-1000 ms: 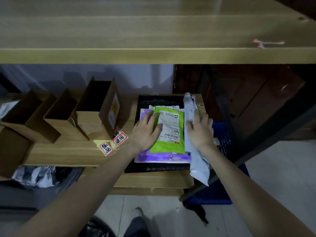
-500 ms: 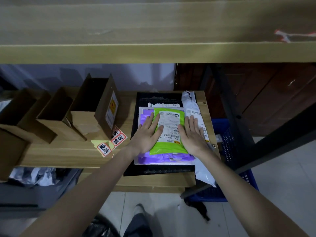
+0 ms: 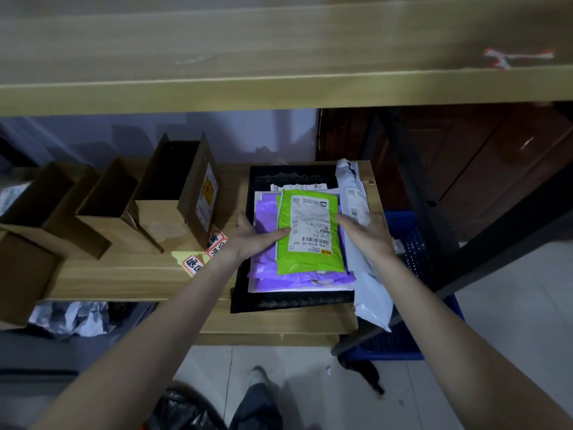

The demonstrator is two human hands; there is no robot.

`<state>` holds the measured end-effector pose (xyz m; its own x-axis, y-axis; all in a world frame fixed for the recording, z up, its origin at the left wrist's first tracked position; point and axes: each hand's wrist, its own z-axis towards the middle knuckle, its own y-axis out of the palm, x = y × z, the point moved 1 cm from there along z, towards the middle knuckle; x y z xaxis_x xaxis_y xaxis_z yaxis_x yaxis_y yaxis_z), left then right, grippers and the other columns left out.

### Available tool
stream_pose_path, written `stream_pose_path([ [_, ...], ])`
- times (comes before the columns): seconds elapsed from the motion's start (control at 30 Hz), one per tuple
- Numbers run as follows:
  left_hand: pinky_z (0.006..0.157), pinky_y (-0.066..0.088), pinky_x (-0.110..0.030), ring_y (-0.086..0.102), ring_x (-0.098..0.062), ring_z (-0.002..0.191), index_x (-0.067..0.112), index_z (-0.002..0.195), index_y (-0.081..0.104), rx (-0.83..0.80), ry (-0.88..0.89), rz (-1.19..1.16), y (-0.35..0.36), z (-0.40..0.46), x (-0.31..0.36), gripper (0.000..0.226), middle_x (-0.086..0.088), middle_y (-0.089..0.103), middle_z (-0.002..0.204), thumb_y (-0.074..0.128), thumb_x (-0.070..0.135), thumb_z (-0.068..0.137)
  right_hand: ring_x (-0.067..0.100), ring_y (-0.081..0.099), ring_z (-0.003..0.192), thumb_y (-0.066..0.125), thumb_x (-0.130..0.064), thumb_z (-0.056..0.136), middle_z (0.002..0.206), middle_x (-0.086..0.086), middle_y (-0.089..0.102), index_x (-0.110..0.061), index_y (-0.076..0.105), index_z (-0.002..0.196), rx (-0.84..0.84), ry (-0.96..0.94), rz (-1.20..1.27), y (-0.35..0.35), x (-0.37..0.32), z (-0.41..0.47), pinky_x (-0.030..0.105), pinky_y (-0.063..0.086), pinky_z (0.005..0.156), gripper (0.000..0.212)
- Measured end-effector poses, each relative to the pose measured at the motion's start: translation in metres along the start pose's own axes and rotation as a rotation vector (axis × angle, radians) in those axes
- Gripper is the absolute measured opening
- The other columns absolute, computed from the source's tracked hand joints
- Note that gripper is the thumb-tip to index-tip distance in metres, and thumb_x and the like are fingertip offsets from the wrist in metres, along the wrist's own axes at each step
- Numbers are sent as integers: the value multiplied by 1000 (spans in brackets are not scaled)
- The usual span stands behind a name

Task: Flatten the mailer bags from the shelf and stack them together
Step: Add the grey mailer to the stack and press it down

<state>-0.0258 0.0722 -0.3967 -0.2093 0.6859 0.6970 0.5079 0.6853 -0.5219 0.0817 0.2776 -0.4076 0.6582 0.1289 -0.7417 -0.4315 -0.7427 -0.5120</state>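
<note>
A wooden shelf [image 3: 124, 277] holds a stack of mailer bags [image 3: 310, 237] at its right end. An upper shelf board [image 3: 279, 88] hangs overhead, capping the room above. Just left of the stack stand open cardboard boxes [image 3: 173, 206], blocking that side. A white bag [image 3: 369, 274] lies against the stack's right edge, overhanging the front. Beyond it rise a dark metal post [image 3: 412, 187] and a blue crate [image 3: 412, 252]. The front edge is open.

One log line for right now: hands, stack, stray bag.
left hand: thumb on green mailer | right hand: open at stack's right edge | stack: green over purple mailer | white mailer: beside stack, overhanging shelf
</note>
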Motion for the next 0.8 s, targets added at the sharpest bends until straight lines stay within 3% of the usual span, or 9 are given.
stream_pose_path([
  [0.07, 109, 36, -42, 40, -29, 134, 8, 146, 18, 13, -36, 32, -1, 0, 0, 133, -8, 40, 147, 81, 67, 44, 34, 40, 129, 62, -86, 37, 137, 7, 46, -23, 38, 133, 20, -4, -17, 2, -2, -2, 50, 41, 102, 118],
  [0.2, 102, 44, -41, 51, -24, 124, 15, 136, 39, 12, -70, 108, -2, 16, -8, 145, -3, 53, 136, 71, 86, 14, 36, 31, 132, 70, -69, 59, 141, 12, 28, -26, 26, 138, 5, -45, -192, 0, -9, -14, 49, 37, 104, 100],
  [0.3, 96, 47, -33, 59, -20, 104, 14, 99, 63, -4, -110, 215, -6, 5, 0, 94, 0, 64, 110, 75, 81, 35, 37, 31, 131, 76, -65, 56, 143, 13, 23, -30, 20, 140, -44, -21, -165, 1, -9, -11, 44, 38, 102, 107],
  [0.37, 87, 44, -28, 56, -19, 86, 15, 74, 56, -49, -116, 260, -6, 1, 3, 61, -1, 59, 87, 74, 71, 56, 39, 26, 135, 78, -66, 51, 148, 14, 20, -29, 11, 144, -69, 22, -160, 3, -8, -6, 45, 36, 105, 120],
  [0.43, 82, 39, -27, 55, -19, 87, 15, 77, 55, -84, -116, 261, -7, -3, 7, 56, 1, 54, 83, 72, 67, 63, 37, 23, 139, 77, -66, 53, 153, 15, 18, -24, 3, 147, -86, 40, -212, 3, -10, -4, 45, 33, 107, 127],
  [0.53, 82, 39, -26, 50, -17, 94, 12, 85, 55, -80, -124, 252, -7, -1, 6, 61, -3, 58, 101, 74, 66, 61, 34, 20, 142, 78, -62, 57, 157, 10, 13, -20, -3, 148, -155, 59, -225, 3, -14, -4, 44, 30, 111, 129],
  [0.6, 90, 45, -29, 55, -22, 110, 2, 121, 53, -83, -134, 259, -7, 0, 5, 105, -10, 57, 126, 73, 75, 48, 35, 20, 142, 79, -62, 55, 157, 11, 12, -23, -3, 148, -160, 73, -222, 3, -16, -5, 46, 31, 111, 130],
  [0.7, 103, 43, -36, 47, -26, 127, -3, 138, 34, -75, -138, 294, -8, 5, 4, 150, -17, 43, 143, 65, 90, 23, 35, 31, 137, 76, -61, 61, 155, 15, 16, -20, 1, 148, -130, 33, -236, 3, -18, -10, 38, 37, 104, 122],
  [0.8, 108, 36, -35, 37, -27, 134, -3, 139, 28, -29, -35, 421, -8, 4, 8, 134, -17, 34, 146, 62, 86, 45, 33, 24, 141, 68, -65, 67, 157, 15, 7, -21, -2, 149, -140, -15, -259, 2, -20, -18, 33, 32, 106, 116],
])
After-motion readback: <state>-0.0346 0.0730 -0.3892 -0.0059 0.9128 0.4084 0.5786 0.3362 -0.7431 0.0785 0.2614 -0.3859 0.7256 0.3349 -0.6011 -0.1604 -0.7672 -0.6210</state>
